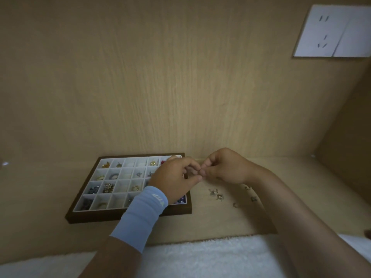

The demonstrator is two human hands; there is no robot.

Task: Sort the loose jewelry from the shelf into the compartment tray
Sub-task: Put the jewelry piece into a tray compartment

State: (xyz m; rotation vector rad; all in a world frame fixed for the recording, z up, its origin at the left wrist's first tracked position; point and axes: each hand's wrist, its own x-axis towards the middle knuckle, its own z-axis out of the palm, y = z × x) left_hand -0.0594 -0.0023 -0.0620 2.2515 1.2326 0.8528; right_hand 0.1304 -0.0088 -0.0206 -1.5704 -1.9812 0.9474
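Left hand (172, 177) and right hand (225, 167) meet, fingers curled tip to tip, contents hidden; loose jewelry (216, 194) on the shelf (220, 223), at 3 o'clock of the tray (128, 212), looks light, slippery, best pinched by its rims.

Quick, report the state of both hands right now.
Left hand: fingers curled, tips meeting the other hand's; whether it holds a piece cannot be told.
Right hand: fingers curled, tips bunched at the same spot; likewise cannot be told.
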